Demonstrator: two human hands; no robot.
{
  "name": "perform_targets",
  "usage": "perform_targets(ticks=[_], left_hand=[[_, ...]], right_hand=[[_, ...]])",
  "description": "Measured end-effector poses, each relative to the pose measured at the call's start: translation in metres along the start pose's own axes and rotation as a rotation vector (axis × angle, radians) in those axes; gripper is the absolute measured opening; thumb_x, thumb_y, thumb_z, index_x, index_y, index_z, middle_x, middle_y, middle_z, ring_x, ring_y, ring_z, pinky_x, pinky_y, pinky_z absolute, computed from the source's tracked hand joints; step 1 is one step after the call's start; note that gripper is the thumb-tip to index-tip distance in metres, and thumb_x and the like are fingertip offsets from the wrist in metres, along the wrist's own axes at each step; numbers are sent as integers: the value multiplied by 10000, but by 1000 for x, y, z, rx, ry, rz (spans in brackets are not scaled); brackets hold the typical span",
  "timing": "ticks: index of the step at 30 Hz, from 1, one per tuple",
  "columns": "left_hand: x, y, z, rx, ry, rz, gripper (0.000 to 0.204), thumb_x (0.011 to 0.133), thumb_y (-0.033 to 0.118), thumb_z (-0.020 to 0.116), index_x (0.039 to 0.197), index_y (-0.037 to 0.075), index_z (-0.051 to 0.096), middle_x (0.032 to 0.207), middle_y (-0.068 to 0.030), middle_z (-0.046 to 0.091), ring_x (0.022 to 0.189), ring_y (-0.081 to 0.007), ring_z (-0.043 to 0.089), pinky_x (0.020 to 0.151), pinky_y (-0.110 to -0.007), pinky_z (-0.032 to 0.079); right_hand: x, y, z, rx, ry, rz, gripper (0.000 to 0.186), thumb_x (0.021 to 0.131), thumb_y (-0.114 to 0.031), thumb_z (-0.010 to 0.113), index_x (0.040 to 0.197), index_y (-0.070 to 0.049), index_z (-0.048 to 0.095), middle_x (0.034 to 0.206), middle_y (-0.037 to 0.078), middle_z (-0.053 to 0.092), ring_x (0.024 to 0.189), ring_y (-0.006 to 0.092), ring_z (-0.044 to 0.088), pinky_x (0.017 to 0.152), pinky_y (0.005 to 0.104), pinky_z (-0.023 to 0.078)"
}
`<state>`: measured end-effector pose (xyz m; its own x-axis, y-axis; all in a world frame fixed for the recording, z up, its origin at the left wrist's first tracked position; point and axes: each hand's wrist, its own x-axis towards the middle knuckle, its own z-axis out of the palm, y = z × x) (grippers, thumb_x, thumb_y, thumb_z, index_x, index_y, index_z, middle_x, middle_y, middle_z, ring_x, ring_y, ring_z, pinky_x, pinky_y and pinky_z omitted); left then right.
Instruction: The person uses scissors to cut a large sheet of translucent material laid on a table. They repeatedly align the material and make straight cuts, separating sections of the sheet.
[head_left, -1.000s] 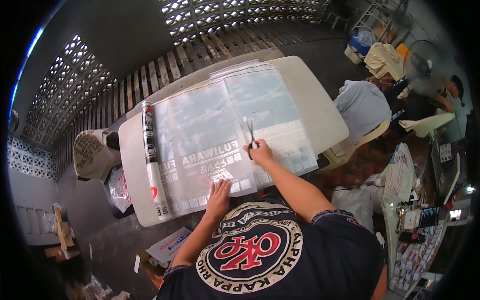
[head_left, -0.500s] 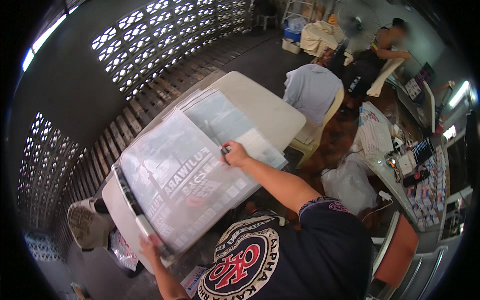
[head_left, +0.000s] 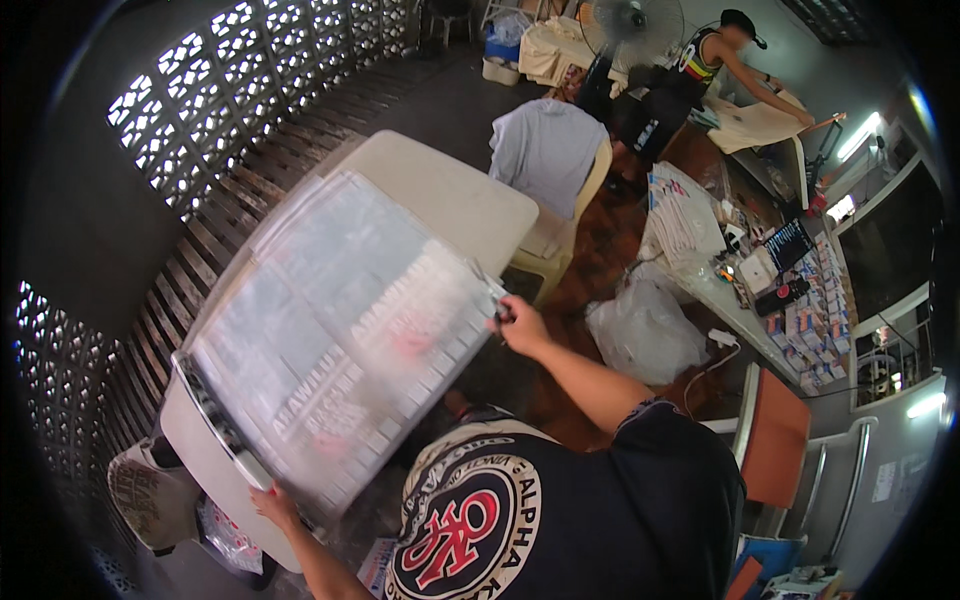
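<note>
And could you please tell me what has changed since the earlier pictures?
The left hand has moved left, from the sheet to the near end of the roll. The right hand has moved right, and the sheet now reaches farther right across the table. The view has turned rightward. The scissors stayed in the right hand; the roll still lies toward the table's left end.

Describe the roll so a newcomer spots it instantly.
Find the big pale table. A translucent printed sheet covers much of it; along that sheet's left edge, by the left hand, lies the roll: slim, part black, part white, unlike the flat sheet.
</note>
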<state>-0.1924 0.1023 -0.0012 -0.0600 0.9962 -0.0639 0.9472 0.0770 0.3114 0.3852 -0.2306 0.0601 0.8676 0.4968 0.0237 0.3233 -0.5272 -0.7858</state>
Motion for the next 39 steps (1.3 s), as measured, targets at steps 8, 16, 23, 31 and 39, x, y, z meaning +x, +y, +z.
perform_targets(ticks=[8, 16, 23, 31, 39], left_hand=[[-126, 167, -1, -13, -327, 1016, 946, 714, 383, 869, 1518, 133, 438, 1547, -180, 438, 1483, -395, 330, 1211, -654, 135], [-132, 176, 37, -214, -72, 1221, 237, 826, 53, 678, 1060, 92, 683, 1279, -87, 633, 1315, -304, 527, 1180, -533, 334], [-153, 175, 21, -306, -40, 1158, 178, 795, 18, 674, 959, 84, 697, 1148, -58, 689, 1211, -280, 605, 1138, -522, 394], [-166, 177, 28, -307, -50, 1062, 207, 811, 26, 677, 1012, 73, 694, 1175, -64, 684, 1202, -274, 609, 1124, -525, 403], [-164, 186, 38, -294, -22, 1045, 247, 817, 90, 700, 1058, 126, 736, 1139, -8, 699, 1209, -224, 594, 1156, -517, 362]], right_hand=[[-149, -47, 49, 198, -447, 224, 610, 772, -409, 889, 1213, -71, 637, 870, 45, 680, 785, 149, 649, 732, 337, 548], [-166, -38, 13, 373, -992, 400, 427, 876, -244, 828, 1198, -26, 651, 832, 28, 696, 646, 82, 598, 599, 239, 481], [-181, -57, 89, 520, -1045, 447, 384, 935, -267, 771, 1185, -9, 636, 753, 10, 646, 603, 65, 573, 546, 236, 433], [-194, -84, 110, 488, -984, 453, 426, 928, -314, 778, 1174, 0, 626, 728, 24, 641, 540, 84, 584, 485, 241, 447], [-178, -94, 107, 402, -1028, 493, 451, 933, -319, 765, 1214, -1, 609, 781, 35, 638, 558, 98, 592, 460, 243, 473]])
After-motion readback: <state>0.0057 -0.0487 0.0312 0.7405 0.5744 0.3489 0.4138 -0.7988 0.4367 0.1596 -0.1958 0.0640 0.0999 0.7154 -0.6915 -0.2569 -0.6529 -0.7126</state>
